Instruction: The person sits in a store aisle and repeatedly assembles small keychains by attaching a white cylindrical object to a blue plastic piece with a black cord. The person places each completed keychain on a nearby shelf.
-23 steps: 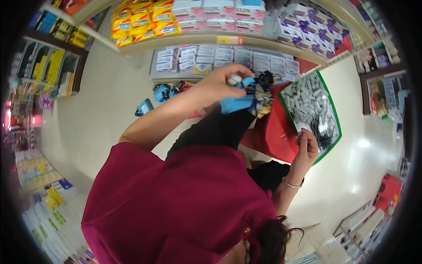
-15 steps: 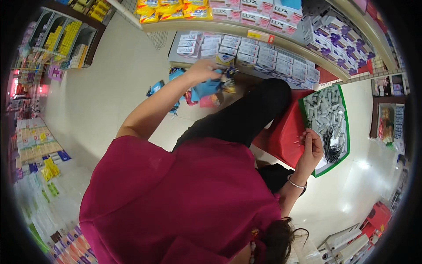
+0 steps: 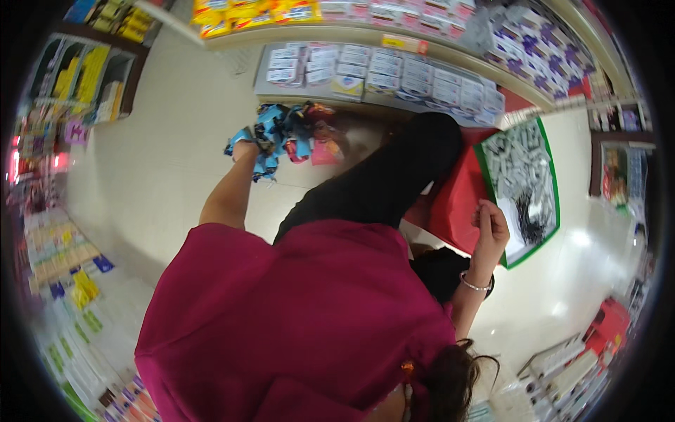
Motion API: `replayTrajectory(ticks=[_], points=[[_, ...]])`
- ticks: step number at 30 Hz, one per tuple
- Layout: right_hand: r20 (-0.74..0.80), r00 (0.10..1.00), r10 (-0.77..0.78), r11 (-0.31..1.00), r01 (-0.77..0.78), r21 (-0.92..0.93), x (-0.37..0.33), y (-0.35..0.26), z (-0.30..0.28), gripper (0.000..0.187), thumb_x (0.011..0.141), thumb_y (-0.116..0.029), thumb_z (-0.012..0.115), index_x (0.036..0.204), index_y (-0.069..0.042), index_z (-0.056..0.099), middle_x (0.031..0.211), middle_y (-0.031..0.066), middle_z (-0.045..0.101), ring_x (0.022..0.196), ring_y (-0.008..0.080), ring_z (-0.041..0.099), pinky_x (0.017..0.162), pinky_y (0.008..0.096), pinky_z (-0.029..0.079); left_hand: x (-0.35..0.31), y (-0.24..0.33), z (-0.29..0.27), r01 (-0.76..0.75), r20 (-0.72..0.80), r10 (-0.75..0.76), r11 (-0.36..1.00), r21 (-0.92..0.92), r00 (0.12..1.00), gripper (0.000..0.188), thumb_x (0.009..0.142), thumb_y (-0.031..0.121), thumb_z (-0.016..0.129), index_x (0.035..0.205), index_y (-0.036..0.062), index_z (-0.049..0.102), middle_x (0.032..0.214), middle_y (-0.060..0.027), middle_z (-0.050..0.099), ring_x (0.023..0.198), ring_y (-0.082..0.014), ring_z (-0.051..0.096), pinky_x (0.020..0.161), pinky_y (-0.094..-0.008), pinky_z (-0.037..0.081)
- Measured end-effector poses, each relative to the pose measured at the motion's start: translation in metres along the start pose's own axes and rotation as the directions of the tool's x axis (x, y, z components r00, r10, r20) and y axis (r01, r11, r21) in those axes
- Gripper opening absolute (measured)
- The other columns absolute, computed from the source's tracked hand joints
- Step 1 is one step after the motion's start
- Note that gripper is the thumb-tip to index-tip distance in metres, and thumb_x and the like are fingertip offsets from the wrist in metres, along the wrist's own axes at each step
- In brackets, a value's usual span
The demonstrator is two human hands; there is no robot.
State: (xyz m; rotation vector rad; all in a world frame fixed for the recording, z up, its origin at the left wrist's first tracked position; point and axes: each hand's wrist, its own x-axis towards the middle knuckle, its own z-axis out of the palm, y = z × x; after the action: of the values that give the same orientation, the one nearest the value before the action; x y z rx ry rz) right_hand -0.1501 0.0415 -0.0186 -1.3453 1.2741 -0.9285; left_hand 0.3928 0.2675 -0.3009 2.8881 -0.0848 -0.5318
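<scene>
My left hand (image 3: 244, 150) reaches down to the floor at the left end of a pile of small packets (image 3: 287, 130), mostly blue with some dark and red ones. A blue packet (image 3: 240, 134) lies at its fingers, which are blurred and partly hidden. To the right, my right hand (image 3: 492, 224) is raised with its fingers curled together, and anything in them is too small to make out. It is beside a green-rimmed container (image 3: 553, 186) that holds many small grey-white pieces (image 3: 520, 158) and a bunch of black cords (image 3: 529, 221).
Ahead runs a low shelf (image 3: 271, 86) with rows of small white boxes (image 3: 385, 70). Yellow packs (image 3: 256, 13) and pink boxes (image 3: 415, 15) fill the shelf above. My bent leg (image 3: 380, 165) lies between the packets and a red object (image 3: 457, 211) beside the container.
My left hand has moved left and down, from beside the low shelf to the left end of the packet pile. My right hand stays near the container with its fingers curled.
</scene>
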Motion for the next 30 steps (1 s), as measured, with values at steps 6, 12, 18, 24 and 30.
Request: replayTrajectory(ticks=[6, 12, 18, 24, 30], points=[[-0.060, 0.998, -0.004, 0.999, 0.002, -0.037, -0.003, 0.011, -0.019, 0.014, 0.096, -0.008, 0.059, 0.103, 0.002, 0.068, 0.086, 0.0017, 0.067, 0.075, 0.0072, 0.059, 0.068, 0.0206, 0.046, 0.006, 0.059, 0.023, -0.344, 0.023, 0.351, 0.927, -0.148, 0.936, 0.038, 0.076, 0.027, 0.068, 0.108, 0.0064, 0.069, 0.103, -0.0196, 0.070, 0.101, -0.0344, 0.067, 0.088, -0.0419, 0.052], [-0.245, 0.969, -0.005, 0.999, -0.008, -0.052, -0.004, 0.020, -0.037, 0.013, 0.095, -0.006, 0.061, 0.103, 0.001, 0.068, 0.087, 0.0019, 0.067, 0.075, 0.0070, 0.059, 0.068, 0.0212, 0.047, -0.116, 0.210, 0.008, -0.711, -0.036, 0.844, 0.427, -0.559, 0.535, 0.031, 0.082, 0.010, 0.069, 0.112, 0.0025, 0.064, 0.104, -0.0137, 0.068, 0.091, -0.0227, 0.067, 0.080, -0.0338, 0.053], [-0.456, 0.832, -0.315, 0.883, 0.081, -0.462, 0.021, 0.023, -0.077, 0.011, 0.086, -0.004, 0.067, 0.097, -0.003, 0.068, 0.087, 0.0118, 0.065, 0.070, 0.0211, 0.064, 0.064, 0.0284, 0.050, -0.294, 0.323, -0.048, -0.773, -0.124, 0.992, -0.069, -0.630, 0.013, 0.029, 0.082, 0.004, 0.068, 0.111, 0.0056, 0.064, 0.111, -0.0118, 0.062, 0.103, -0.0268, 0.062, 0.084, -0.0344, 0.052], [-0.351, 0.854, -0.385, 0.652, -0.018, -0.758, 0.040, 0.033, -0.089, 0.014, 0.081, -0.014, 0.070, 0.092, -0.005, 0.068, 0.092, 0.0130, 0.064, 0.081, 0.0317, 0.064, 0.070, 0.0400, 0.051, -0.383, 0.358, -0.067, -0.754, -0.158, 0.930, -0.362, -0.548, -0.332, 0.023, 0.082, 0.005, 0.067, 0.105, 0.0066, 0.064, 0.112, -0.0118, 0.061, 0.106, -0.0324, 0.060, 0.090, -0.0377, 0.049], [-0.355, 0.839, -0.413, 0.678, 0.023, -0.735, 0.040, 0.024, -0.077, 0.008, 0.080, -0.014, 0.071, 0.085, -0.009, 0.066, 0.088, 0.0106, 0.063, 0.079, 0.0314, 0.062, 0.067, 0.0403, 0.049, -0.395, 0.379, -0.103, -0.788, -0.199, 0.904, -0.428, -0.443, -0.379, 0.024, 0.080, 0.006, 0.066, 0.103, 0.0081, 0.063, 0.112, -0.0108, 0.060, 0.106, -0.0331, 0.059, 0.092, -0.0401, 0.048]])
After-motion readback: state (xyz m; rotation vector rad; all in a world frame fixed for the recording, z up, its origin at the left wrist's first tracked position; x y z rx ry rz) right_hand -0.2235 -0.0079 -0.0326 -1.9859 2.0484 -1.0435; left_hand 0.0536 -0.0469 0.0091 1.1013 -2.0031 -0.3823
